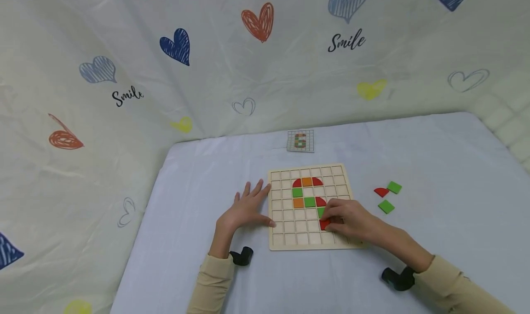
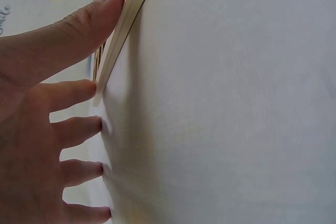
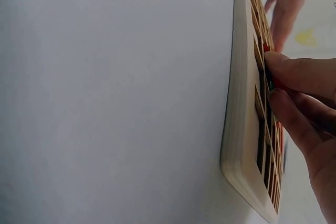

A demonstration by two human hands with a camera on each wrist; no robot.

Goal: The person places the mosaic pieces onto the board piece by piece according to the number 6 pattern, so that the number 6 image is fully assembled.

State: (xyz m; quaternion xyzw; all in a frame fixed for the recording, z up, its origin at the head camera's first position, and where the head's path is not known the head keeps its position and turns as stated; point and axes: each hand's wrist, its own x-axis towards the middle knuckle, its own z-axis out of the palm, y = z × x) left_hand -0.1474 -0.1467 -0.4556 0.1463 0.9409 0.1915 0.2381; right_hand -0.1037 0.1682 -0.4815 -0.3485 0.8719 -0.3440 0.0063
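Note:
A wooden grid board (image 1: 285,247) lies on the white-covered table. My left hand (image 1: 246,210) is spread at its left edge, with the thumb (image 2: 107,3) on the rim. My right hand (image 1: 354,219) pinches a red tile (image 1: 323,225) at a cell in the lower part of the grid; the fingers partly hide it. Just above it sits a green tile (image 1: 320,212), under a red quarter-circle tile (image 1: 320,201). Other tiles in the grid include a green one (image 1: 309,202), an orange one (image 1: 298,203) and an orange one (image 1: 307,182) in the top row.
Right of the board lie a red quarter-circle tile (image 1: 381,192) and two green tiles, one nearer (image 1: 386,206) and one farther (image 1: 394,187). A pattern card (image 1: 301,141) showing a coloured figure on a grid lies behind the board. A heart-printed curtain (image 1: 207,84) hangs behind the table.

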